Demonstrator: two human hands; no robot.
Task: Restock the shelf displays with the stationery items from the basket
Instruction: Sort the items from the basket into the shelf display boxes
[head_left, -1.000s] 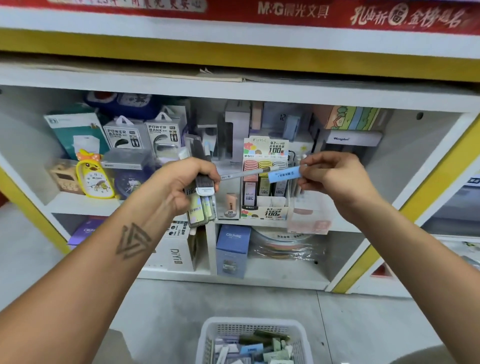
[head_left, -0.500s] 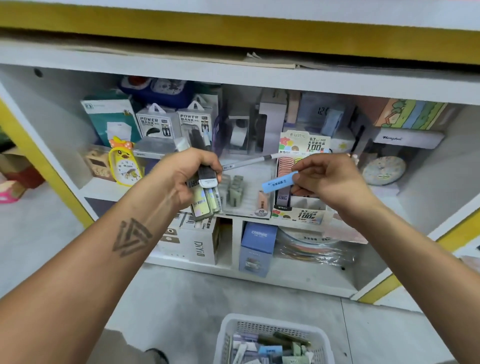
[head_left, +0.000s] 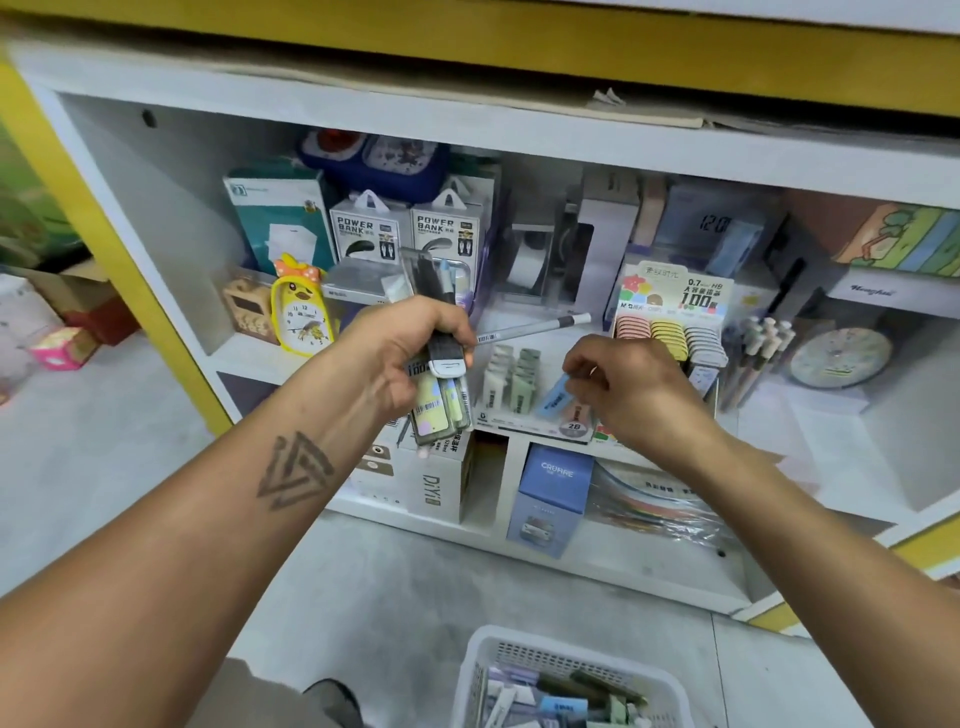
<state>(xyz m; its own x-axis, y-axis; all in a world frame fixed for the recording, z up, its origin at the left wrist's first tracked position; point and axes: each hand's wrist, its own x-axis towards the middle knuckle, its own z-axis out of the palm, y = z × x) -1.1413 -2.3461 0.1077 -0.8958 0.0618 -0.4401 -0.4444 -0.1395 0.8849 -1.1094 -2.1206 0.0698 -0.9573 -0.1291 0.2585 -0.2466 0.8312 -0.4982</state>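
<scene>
Our left hand (head_left: 410, 353) grips a bundle of stationery packs (head_left: 441, 400) and a grey pen (head_left: 530, 330) before the shelf (head_left: 519, 130). Our right hand (head_left: 623, 384) pinches a blue lead case (head_left: 553, 397) over the display tray (head_left: 535, 426). The basket (head_left: 571, 654) sits below.

Place: a stationery shop, seen at a low display shelf (head_left: 519, 132) with white boards and yellow trim.
Boxed goods: two retail cartons marked POWER BANK (head_left: 366, 234) stand side by side, hang tabs up.
Pencil leads: a printed display box (head_left: 670, 312) holds rows of small cases.
Novelties: a yellow duck clock (head_left: 303, 312) faces out.
Restock: a white basket (head_left: 571, 680) of small packs sits on the floor.
</scene>
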